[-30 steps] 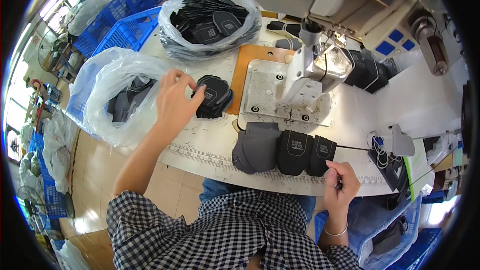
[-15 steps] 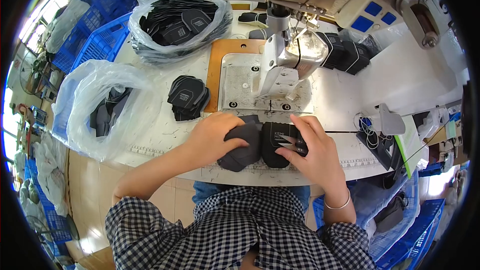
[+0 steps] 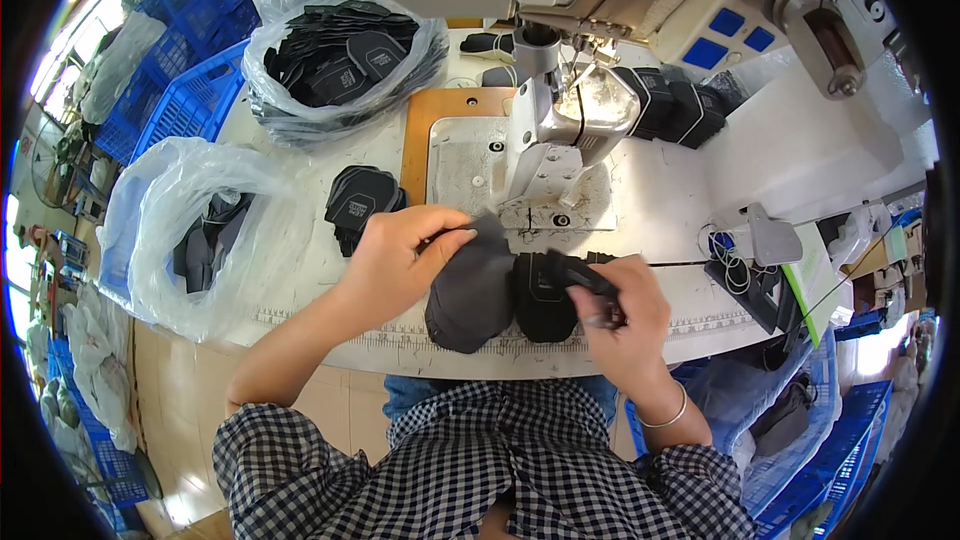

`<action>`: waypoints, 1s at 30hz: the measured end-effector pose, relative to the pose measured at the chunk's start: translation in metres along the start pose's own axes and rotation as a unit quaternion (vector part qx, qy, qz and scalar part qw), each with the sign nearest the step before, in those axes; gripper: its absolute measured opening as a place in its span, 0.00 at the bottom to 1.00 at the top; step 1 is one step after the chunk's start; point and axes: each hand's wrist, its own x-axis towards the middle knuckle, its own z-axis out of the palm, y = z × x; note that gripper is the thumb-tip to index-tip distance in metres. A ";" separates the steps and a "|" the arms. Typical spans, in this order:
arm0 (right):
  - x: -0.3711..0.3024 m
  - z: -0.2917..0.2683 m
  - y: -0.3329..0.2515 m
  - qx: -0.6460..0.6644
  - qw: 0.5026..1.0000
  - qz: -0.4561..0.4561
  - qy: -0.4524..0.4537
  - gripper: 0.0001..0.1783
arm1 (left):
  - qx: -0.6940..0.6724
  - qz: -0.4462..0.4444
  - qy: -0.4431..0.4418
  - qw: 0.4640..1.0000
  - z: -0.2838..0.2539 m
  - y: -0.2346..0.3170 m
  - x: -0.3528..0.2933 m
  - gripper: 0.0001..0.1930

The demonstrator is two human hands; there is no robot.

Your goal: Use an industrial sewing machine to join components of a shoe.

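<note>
My left hand is closed, thumb and finger pinching the top edge of a dark grey fabric piece that rests on the near part of the sewing table. Just right of it lies a stack of black fabric pieces with pale outlines. Over that stack, my right hand is closed on a black fabric piece, held tilted. A small metallic tool, seemingly thread snips, shows blurred under its fingers. Left of the sewing machine sits another pile of black printed pieces.
Two clear plastic bags, one full of black pieces and one with dark grey pieces, stand at the left. Bundled black pieces lie behind the machine. A ruler strip runs along the table's front edge. Blue crates surround the table.
My left hand has moved up to the grey piece's top edge. My right hand has lifted a black piece off the stack and tilted it. The whole view has shifted slightly.
</note>
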 end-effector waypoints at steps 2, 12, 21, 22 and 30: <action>0.006 -0.009 -0.008 0.015 0.998 0.039 0.049 0.15 | -0.244 -0.237 -0.113 0.934 -0.010 0.012 0.014 0.05; 0.026 -0.018 -0.016 0.213 0.966 0.136 0.060 0.07 | -0.269 -0.060 -0.207 0.939 0.006 0.046 0.060 0.07; 0.024 -0.011 -0.005 0.261 0.939 0.222 0.017 0.08 | -0.394 -0.117 -0.177 0.894 0.013 0.042 0.054 0.07; 0.024 -0.010 -0.005 0.256 0.942 0.215 0.027 0.08 | -0.396 -0.117 -0.176 0.894 0.012 0.040 0.055 0.07; 0.019 -0.005 -0.010 0.268 0.948 0.161 0.057 0.08 | -0.407 -0.097 -0.253 0.872 -0.003 0.041 0.058 0.05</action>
